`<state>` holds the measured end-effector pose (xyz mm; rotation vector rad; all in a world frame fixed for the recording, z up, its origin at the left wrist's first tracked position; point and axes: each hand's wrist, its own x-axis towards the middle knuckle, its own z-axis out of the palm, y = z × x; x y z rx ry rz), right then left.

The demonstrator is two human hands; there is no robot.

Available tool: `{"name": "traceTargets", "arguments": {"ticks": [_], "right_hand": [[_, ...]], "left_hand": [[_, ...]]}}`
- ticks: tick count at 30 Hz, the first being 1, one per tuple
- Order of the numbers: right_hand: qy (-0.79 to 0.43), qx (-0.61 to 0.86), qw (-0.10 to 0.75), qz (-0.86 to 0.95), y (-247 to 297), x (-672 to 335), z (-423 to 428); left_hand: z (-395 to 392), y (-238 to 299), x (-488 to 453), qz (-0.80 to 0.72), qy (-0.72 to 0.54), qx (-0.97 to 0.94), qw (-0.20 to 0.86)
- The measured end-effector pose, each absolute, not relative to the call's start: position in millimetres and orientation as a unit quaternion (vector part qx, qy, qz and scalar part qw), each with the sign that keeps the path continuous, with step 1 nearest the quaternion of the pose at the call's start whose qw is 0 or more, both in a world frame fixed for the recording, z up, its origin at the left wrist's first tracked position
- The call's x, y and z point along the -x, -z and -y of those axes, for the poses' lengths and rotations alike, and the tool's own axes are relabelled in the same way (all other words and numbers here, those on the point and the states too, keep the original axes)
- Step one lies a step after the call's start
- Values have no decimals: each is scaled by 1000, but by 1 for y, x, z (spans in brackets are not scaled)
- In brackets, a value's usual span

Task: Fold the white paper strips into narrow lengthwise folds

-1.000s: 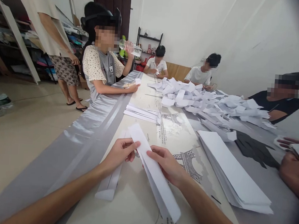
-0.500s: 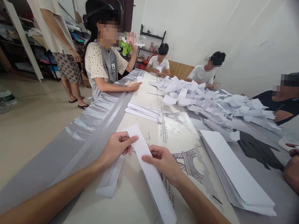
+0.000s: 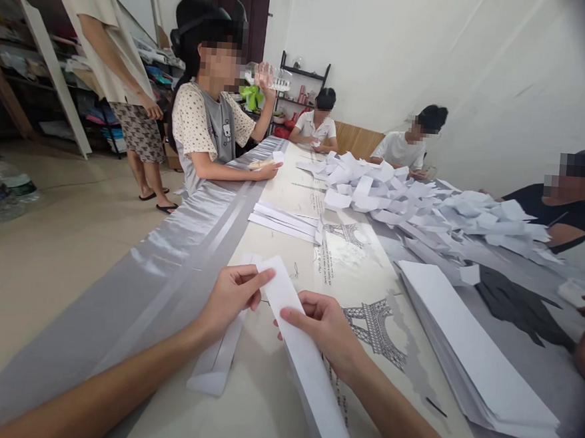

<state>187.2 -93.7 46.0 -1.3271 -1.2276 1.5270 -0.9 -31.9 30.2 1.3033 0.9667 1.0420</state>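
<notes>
A long folded strip of white paper (image 3: 298, 343) slants across the middle of the head view, its near end cut off by the bottom edge. My left hand (image 3: 231, 298) pinches its far end between thumb and fingers. Lower down, my right hand (image 3: 322, 324) grips the strip's right edge, thumb on top and fingertips showing beneath. Under my left hand another folded paper strip (image 3: 216, 360) lies on the table, partly hidden. Farther off lie several folded strips (image 3: 285, 222) side by side.
A stack of long white paper sheets (image 3: 473, 352) rests on the right of the covered table (image 3: 168, 424). Behind it spreads a big heap of folded papers (image 3: 399, 193). A person with a bottle (image 3: 277, 79) sits at the left; other people sit around the table.
The strip's near end has come closer to me and out of the bottom of view. My right fingertips now show beneath the strip. The whole view has shifted slightly.
</notes>
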Motion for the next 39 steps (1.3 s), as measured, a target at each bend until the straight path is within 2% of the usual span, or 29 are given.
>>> {"name": "traceTargets", "arguments": {"ticks": [39], "right_hand": [[-587, 530, 383, 478, -45, -188, 95]], "left_hand": [[32, -37, -1, -383, -437, -536, 612]]}}
